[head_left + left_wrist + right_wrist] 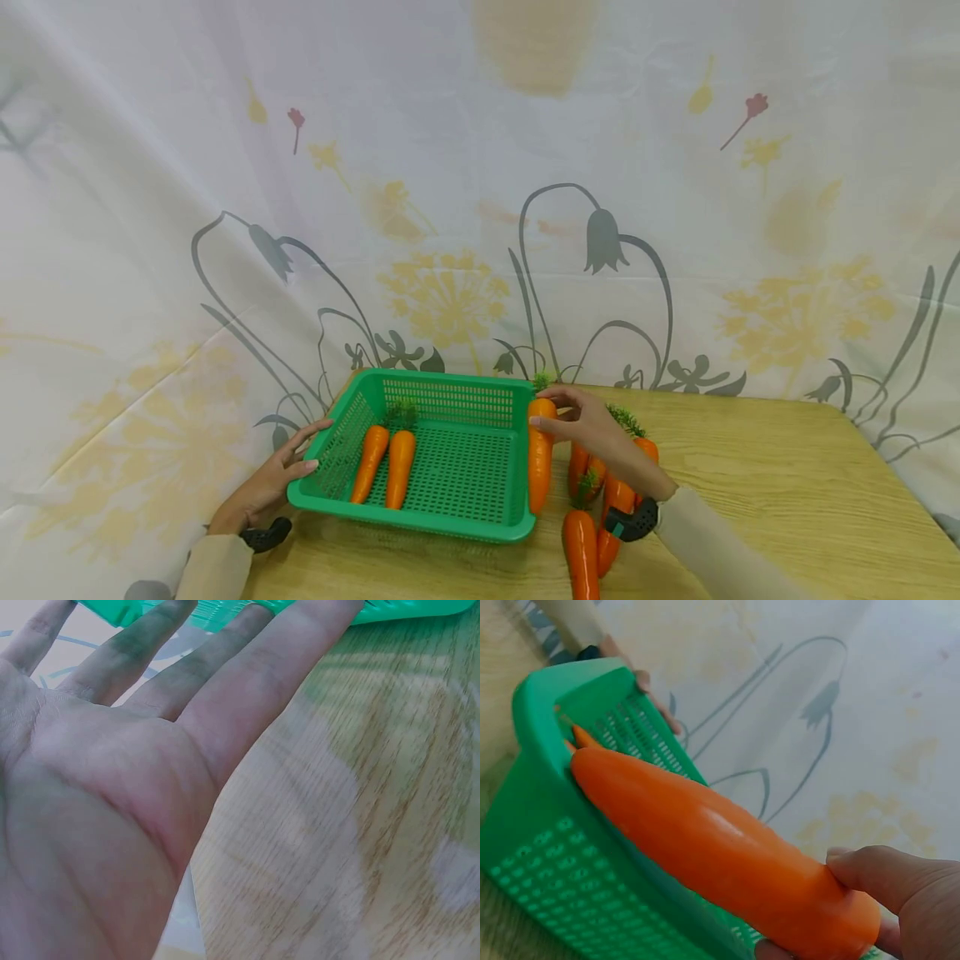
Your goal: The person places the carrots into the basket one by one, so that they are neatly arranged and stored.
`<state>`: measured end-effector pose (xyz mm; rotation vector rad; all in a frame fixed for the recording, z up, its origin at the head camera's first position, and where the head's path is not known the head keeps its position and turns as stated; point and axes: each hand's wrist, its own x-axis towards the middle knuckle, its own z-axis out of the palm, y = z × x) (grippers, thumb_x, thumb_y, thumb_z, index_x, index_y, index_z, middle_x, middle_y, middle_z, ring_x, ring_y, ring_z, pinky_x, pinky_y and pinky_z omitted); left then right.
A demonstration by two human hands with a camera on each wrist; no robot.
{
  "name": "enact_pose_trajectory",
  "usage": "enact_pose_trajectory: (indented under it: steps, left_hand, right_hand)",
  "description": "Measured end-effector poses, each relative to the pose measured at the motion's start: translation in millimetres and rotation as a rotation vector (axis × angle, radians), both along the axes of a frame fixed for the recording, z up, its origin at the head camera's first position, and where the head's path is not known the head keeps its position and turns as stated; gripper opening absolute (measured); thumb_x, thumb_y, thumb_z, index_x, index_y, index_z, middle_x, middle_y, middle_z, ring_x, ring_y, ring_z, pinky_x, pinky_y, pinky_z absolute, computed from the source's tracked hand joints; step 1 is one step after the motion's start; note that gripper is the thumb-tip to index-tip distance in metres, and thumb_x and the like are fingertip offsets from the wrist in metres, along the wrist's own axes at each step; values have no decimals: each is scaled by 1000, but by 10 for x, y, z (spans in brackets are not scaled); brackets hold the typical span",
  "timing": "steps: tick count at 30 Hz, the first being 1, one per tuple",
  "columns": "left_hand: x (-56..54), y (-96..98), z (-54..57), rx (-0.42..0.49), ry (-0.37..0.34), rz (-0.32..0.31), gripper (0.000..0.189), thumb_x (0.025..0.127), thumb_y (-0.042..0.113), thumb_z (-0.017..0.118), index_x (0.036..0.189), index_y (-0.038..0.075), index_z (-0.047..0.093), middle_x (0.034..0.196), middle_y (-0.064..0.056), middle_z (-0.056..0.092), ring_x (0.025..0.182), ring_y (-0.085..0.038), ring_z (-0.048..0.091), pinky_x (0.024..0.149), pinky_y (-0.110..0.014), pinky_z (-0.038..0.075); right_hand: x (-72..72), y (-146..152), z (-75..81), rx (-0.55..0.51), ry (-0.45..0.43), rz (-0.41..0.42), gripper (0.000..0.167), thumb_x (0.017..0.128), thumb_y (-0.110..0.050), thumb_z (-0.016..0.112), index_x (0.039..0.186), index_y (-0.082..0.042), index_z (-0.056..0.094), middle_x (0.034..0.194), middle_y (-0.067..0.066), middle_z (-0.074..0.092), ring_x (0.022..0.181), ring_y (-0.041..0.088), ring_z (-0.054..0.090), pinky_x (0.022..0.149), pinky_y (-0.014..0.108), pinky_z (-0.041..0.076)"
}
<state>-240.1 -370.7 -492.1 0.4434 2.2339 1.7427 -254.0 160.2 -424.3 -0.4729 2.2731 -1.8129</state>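
A green plastic basket (420,523) stands on the table with two carrots (401,468) inside, their leafy tops toward its back wall. My left hand (273,479) rests at the basket's left rim; in the left wrist view its fingers (247,682) reach out nearly straight to the green plastic. With thumb and fingers my right hand (581,423) pinches another carrot (705,832) near its thick top end. That carrot lies over the basket's right rim, its narrow tip pointing toward the front right corner.
Several more carrots (581,550) lie in a pile on the wooden table (772,475), right of the basket and under my right forearm. A patterned curtain (465,167) hangs behind the table and along its left side.
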Motion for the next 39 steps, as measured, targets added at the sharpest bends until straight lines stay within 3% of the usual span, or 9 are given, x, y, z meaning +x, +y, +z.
enact_pose_trajectory:
  steps: [11,18,28,32,39]
  left_hand:
    - [5,3,8,-1,-6,0,62,110,16,46,166,21,19,169,-20,-16,148,-58,-16,104,-85,18]
    - [12,11,23,4,-11,2,62,110,16,46,166,22,19,169,-20,-18,148,-58,-18,105,-84,22]
    - [-7,11,18,10,-27,14,62,111,19,46,166,23,18,168,-20,-20,149,-55,-19,106,-82,23]
    - [-12,14,16,1,-21,16,63,111,19,46,166,22,18,168,-20,-20,149,-55,-20,106,-84,18]
    - [-5,12,4,0,-23,25,63,110,18,47,166,21,18,169,-18,-18,150,-54,-18,105,-86,11]
  right_hand:
    - [-167,-414,48,22,56,49,53,94,-30,79,138,-7,60,127,16,61,98,27,66,81,44,61]
    - [-227,-695,18,36,40,86,57,91,-33,81,137,-7,59,126,13,60,98,25,66,81,42,60]
    - [-301,-1141,-31,103,29,116,50,91,-28,81,132,-6,62,118,14,60,85,22,68,75,42,62]
    - [-306,-1281,-63,128,29,129,45,91,-27,81,128,-8,64,116,13,60,81,22,68,71,40,61]
    - [-318,-1502,-163,164,-3,111,37,90,-23,82,120,-8,66,106,10,63,79,22,66,76,53,60]
